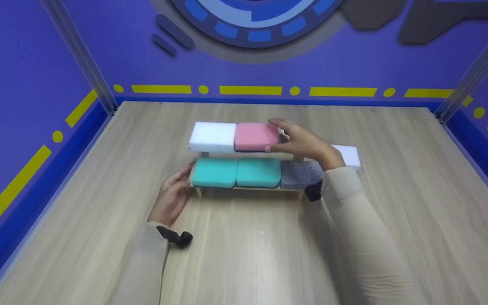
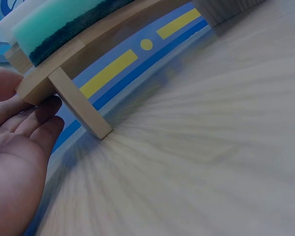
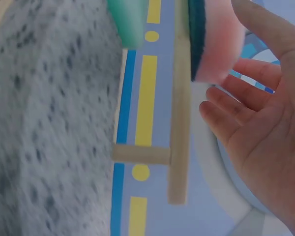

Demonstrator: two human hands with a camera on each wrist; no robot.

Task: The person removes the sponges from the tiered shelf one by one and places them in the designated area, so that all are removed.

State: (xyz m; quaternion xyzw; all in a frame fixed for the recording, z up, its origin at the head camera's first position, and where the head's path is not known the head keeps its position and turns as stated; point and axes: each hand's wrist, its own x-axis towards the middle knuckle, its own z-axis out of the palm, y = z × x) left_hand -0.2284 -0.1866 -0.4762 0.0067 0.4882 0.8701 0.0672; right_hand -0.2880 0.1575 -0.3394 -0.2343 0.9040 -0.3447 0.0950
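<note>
A small two-tier wooden rack (image 2: 64, 59) stands in the middle of the table. On its upper shelf (image 3: 179, 123) a white block (image 1: 212, 136) sits beside a pink sponge (image 1: 256, 136) with a dark scouring underside. My right hand (image 1: 301, 142) holds the pink sponge at its right end, thumb at the front and fingers at the back. Two teal sponges (image 1: 215, 173) and a grey speckled sponge (image 1: 300, 173) lie in a row on the lower tier. At the rack's left end, my left hand (image 1: 171, 192) grips the wooden edge, some fingers underneath.
Another white block (image 1: 347, 156) lies to the right, partly hidden behind the right wrist. Blue panels (image 1: 248, 72) with yellow dashes enclose the wooden table (image 1: 244, 254) at the back and sides.
</note>
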